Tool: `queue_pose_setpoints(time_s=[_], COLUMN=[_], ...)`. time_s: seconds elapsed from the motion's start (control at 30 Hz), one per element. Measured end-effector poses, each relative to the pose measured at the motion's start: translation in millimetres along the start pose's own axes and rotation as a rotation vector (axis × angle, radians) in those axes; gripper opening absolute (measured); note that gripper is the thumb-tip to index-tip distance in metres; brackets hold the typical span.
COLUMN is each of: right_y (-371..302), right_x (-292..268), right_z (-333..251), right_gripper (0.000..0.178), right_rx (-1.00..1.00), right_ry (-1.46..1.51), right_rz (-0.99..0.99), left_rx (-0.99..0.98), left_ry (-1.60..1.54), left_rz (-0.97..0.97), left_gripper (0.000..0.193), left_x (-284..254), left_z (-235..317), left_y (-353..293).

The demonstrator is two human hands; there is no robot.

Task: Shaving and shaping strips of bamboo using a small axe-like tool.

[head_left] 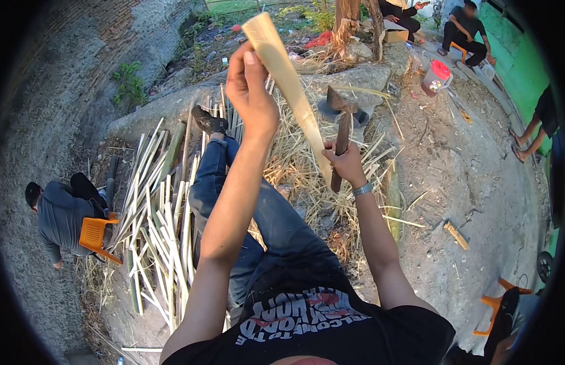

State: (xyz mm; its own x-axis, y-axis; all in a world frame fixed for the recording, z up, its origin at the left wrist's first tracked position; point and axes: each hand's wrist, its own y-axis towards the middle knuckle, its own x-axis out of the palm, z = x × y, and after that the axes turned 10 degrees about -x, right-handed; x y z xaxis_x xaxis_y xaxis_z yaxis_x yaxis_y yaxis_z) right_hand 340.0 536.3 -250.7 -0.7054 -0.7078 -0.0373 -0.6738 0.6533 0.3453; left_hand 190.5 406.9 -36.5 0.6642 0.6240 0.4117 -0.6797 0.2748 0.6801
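Observation:
My left hand is raised and closed on the upper part of a long, pale split bamboo strip. The strip slants down to the right, and its lower end comes beside my right hand. That hand, with a metal-band watch at the wrist, is wrapped round the wooden handle of a hatchet. The hatchet stands nearly upright, its dark metal head at the top. Whether my right thumb touches the strip, I cannot tell. Thin bamboo shavings lie heaped below both hands, around my outstretched legs.
Several long bamboo strips lie piled left of my legs. One person sits there on an orange chair. A red-lidded jug stands at the far right, near seated people. A short bamboo piece lies at right.

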Motion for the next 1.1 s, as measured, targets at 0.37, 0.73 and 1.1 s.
queue_pose_setpoints(time_s=[0.37,0.73,1.1], right_y=[-10.6,-42.8,-76.6], right_x=[16.2,-22.0,-8.7], right_z=[-7.5,-194.3,-201.3], right_gripper=[0.024,0.068,0.063], right_rx=[-0.072,0.095,0.347], right_ry=[-0.387,0.190,0.190], right_rz=[-0.156,0.014,-0.117], left_rx=[-0.280,0.060,-0.038], left_ry=[-0.115,0.423,0.393], left_rz=[-0.293,-0.182,-0.159], left_gripper=[0.089,0.087,0.087], left_x=[0.1,-7.1,19.2], left_z=[10.7,-0.4,-4.4], left_y=[-10.5,6.3,-14.5])
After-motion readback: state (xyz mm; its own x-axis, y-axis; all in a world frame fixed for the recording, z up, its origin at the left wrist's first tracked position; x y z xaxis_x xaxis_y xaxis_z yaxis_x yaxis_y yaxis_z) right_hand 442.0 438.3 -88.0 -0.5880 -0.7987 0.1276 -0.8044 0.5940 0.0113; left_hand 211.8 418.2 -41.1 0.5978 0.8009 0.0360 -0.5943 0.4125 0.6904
